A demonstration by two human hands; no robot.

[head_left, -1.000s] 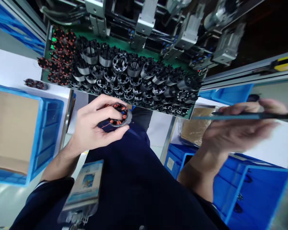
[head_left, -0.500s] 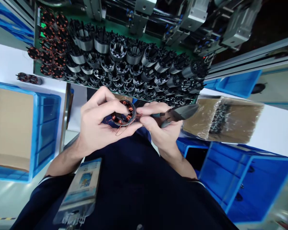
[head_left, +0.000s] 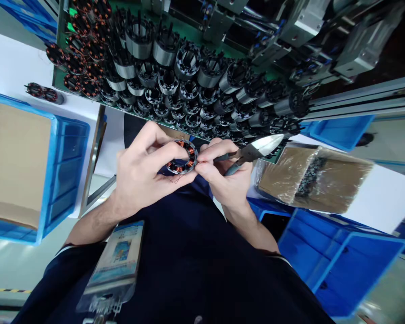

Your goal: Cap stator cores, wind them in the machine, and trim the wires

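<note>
Between my hands is a ring-shaped stator [head_left: 181, 167] with copper windings, its opening facing up toward me. My left hand [head_left: 142, 168] is closed around its left side, a finger reaching over into the ring. Thin loose copper wires hang below it. The thumb and forefinger of my right hand [head_left: 230, 177] are pinched together at the stator's right edge, on the wire ends there as far as I can tell. Pliers [head_left: 250, 152] with dark grips also rest in my right hand, their jaws pointing up and right, away from the stator.
Ahead, a green tray edge [head_left: 59, 76] borders rows of bare stators [head_left: 168, 83] and wound ones [head_left: 89, 67]. Metal fixtures [head_left: 300, 24] stand behind. Blue crates [head_left: 65, 157] flank both sides; a plastic-wrapped carton [head_left: 337, 180] lies at right.
The view has shifted, with the trays sitting higher and further right. The stator has turned to face up more, and the pliers' jaws have tilted upward in my right hand.
</note>
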